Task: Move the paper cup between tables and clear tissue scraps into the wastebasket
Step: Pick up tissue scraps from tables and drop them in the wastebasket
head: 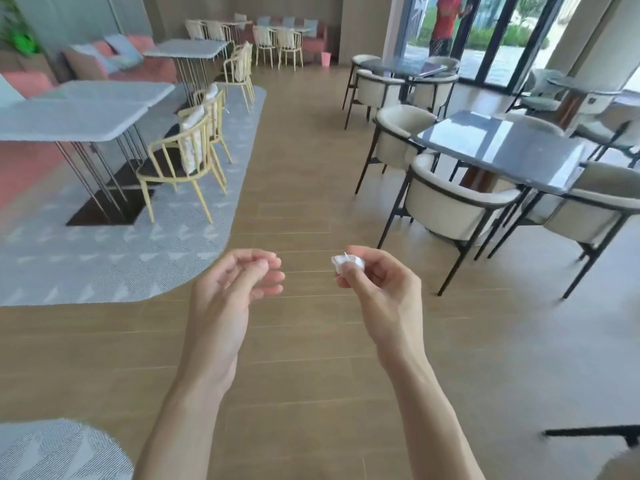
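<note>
Pinched between thumb and fingers of the right hand (377,282), a crumpled tissue scrap (347,263) rides at waist height over the wooden floor. Beside it the left hand (239,282) hangs loosely curled, holding nothing. A small pink wastebasket (326,59) stands far ahead, slightly left of the grip, beyond the cream chairs (277,46). No paper cup shows.
</note>
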`<move>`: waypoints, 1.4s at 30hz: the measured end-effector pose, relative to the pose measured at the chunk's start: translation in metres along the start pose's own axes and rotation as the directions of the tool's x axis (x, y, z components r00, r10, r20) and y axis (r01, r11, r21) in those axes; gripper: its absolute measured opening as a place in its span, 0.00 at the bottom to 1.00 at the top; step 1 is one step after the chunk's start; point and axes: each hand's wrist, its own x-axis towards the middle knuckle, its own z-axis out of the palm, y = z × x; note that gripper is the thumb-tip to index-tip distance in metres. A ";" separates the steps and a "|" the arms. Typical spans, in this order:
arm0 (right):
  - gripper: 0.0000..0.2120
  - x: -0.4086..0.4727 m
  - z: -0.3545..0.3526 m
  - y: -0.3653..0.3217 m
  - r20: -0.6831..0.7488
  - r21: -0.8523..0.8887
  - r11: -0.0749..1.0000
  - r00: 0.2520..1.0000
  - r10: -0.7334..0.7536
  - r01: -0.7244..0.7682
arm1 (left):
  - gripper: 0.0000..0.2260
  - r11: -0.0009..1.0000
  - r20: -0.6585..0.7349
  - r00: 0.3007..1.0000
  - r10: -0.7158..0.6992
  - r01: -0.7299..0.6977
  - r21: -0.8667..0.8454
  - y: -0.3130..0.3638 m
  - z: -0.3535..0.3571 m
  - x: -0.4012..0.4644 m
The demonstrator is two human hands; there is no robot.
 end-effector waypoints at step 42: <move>0.04 1.109 0.240 0.119 0.009 -0.015 1.000 1.000 0.021 -0.021 | 0.07 0.998 0.092 0.996 0.003 0.002 -0.061 -0.145 0.341 1.097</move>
